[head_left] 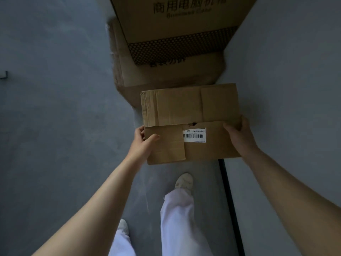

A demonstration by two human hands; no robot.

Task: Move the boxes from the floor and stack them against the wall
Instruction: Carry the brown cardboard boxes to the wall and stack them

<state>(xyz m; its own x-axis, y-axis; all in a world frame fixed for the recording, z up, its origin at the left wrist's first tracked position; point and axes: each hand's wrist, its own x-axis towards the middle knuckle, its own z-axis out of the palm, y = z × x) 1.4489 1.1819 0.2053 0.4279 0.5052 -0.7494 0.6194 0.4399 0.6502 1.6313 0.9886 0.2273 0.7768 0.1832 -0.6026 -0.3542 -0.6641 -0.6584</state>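
A small brown cardboard box (191,115) with a white barcode label is held off the floor in front of me. My left hand (143,143) grips its near left corner, thumb on top. My right hand (239,134) clasps its right side. Just beyond it, a stack stands against the wall: a large box (177,21) with printed characters and a black honeycomb band rests on a wider lower box (166,78). The held box sits lower than the top of that stack and close to the lower box's near edge.
A pale wall (287,89) runs along the right, with a dark baseboard strip (228,200) at its foot. Grey floor (55,108) spreads to the left. My legs in light trousers and a white shoe (184,182) are below the box.
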